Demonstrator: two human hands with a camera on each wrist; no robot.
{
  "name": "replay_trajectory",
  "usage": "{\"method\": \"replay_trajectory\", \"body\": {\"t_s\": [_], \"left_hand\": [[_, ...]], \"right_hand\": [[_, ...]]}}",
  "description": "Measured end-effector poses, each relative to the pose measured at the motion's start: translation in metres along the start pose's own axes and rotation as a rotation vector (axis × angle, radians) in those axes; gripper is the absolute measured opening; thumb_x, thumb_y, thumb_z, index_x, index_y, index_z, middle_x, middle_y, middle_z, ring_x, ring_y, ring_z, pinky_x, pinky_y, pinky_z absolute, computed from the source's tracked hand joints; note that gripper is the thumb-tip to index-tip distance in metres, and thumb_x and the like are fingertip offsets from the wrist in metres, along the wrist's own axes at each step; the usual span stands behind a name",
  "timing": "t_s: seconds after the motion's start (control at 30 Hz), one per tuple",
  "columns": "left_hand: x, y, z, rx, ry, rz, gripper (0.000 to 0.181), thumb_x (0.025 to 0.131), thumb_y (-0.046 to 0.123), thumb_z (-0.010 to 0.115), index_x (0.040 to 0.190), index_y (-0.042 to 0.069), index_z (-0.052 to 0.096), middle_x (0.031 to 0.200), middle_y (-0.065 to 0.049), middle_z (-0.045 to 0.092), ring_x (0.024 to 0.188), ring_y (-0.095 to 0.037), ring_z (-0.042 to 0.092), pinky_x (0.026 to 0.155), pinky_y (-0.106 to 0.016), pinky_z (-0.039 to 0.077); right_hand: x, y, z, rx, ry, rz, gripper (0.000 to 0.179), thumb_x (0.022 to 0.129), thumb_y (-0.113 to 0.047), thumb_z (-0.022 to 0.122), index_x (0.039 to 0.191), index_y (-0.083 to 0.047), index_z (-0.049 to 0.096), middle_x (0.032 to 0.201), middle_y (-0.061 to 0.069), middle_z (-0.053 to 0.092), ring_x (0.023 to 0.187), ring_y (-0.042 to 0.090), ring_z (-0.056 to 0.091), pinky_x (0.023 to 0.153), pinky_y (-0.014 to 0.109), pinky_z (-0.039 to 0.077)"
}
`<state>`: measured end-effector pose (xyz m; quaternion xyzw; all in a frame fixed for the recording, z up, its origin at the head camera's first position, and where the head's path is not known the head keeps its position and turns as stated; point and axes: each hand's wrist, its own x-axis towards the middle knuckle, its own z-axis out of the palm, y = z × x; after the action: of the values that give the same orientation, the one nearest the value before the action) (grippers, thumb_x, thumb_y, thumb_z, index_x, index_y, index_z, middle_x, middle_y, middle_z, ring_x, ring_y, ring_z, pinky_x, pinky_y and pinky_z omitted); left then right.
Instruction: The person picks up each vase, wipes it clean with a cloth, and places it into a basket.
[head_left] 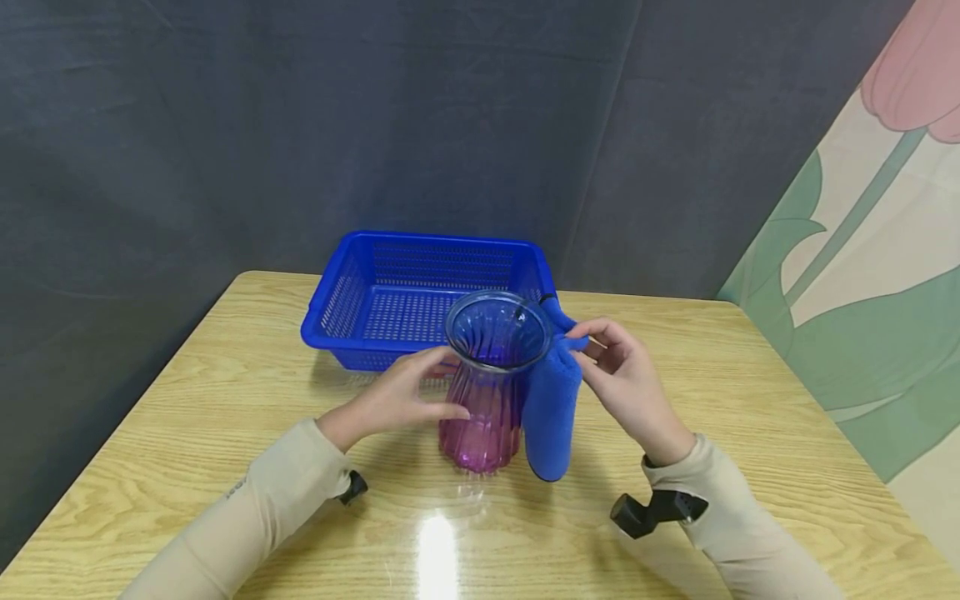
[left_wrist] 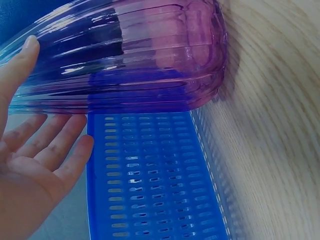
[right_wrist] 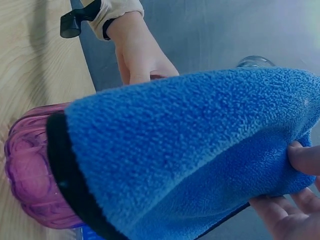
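Note:
A ribbed glass vase (head_left: 487, 400), blue at its flared rim and pink toward its base, stands upright on the table. My left hand (head_left: 405, 392) is at its left side, thumb across the front and fingers loosely extended toward the back; in the left wrist view the thumb overlaps the glass and the fingertips reach its edge. With thumb and fingers, my right hand (head_left: 626, 379) pinches a blue cloth (head_left: 551, 417) with black edging. The cloth hangs folded along the vase's right side, covering part of the glass in the right wrist view.
Behind the vase sits a blue perforated plastic basket (head_left: 345, 342), its front right corner partly hidden. The wooden table (head_left: 225, 400) meets a dark curtain (head_left: 300, 142) at the back. To the right hangs a fabric with a printed tulip (head_left: 862, 250).

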<state>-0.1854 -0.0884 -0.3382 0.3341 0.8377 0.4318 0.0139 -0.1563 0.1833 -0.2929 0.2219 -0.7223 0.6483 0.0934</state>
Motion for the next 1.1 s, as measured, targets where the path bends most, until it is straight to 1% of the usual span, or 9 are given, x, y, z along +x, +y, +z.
{"method": "replay_trajectory", "body": {"t_s": [0.27,0.53,0.7,0.93,1.1], "left_hand": [[0.0,0.002,-0.001,0.002,0.001,-0.026,0.069,0.07,0.022,0.081,0.13,0.005,0.05,0.126,-0.015,0.06,0.112,-0.029,0.062,0.101,-0.042,0.049],[-0.001,0.004,-0.001,-0.009,-0.002,-0.054,0.07,0.07,0.022,0.081,0.13,0.005,0.05,0.127,-0.015,0.06,0.112,-0.029,0.061,0.101,-0.042,0.049],[0.0,0.004,-0.001,-0.01,-0.003,-0.061,0.07,0.069,0.022,0.081,0.13,0.005,0.05,0.126,-0.015,0.06,0.112,-0.029,0.061,0.101,-0.042,0.049],[0.0,0.004,-0.002,-0.022,-0.003,-0.067,0.069,0.069,0.021,0.082,0.129,0.005,0.051,0.125,-0.015,0.06,0.112,-0.029,0.062,0.101,-0.042,0.049],[0.0,0.004,-0.001,-0.021,-0.004,-0.066,0.069,0.069,0.022,0.082,0.128,0.006,0.052,0.125,-0.015,0.061,0.111,-0.029,0.062,0.1,-0.042,0.049]], "right_hand": [[0.0,0.006,0.001,0.089,-0.044,-0.035,0.032,0.086,0.012,0.054,0.098,-0.017,0.059,0.099,-0.009,0.061,0.099,0.003,0.063,0.073,0.012,0.054],[0.0,0.01,0.003,0.106,-0.058,-0.047,0.032,0.087,0.012,0.053,0.099,-0.016,0.058,0.102,-0.009,0.06,0.097,0.002,0.063,0.072,0.012,0.054],[-0.001,0.012,0.004,0.089,-0.062,-0.037,0.032,0.087,0.012,0.053,0.099,-0.018,0.058,0.103,-0.009,0.059,0.095,0.002,0.062,0.071,0.011,0.054],[-0.003,0.016,0.008,0.009,-0.075,-0.068,0.029,0.086,0.013,0.053,0.099,-0.013,0.057,0.103,-0.01,0.059,0.1,0.001,0.061,0.079,0.015,0.056],[-0.005,0.018,0.01,-0.045,-0.081,-0.068,0.029,0.085,0.014,0.054,0.099,-0.011,0.056,0.104,-0.011,0.058,0.097,0.0,0.06,0.075,0.013,0.055]]}}
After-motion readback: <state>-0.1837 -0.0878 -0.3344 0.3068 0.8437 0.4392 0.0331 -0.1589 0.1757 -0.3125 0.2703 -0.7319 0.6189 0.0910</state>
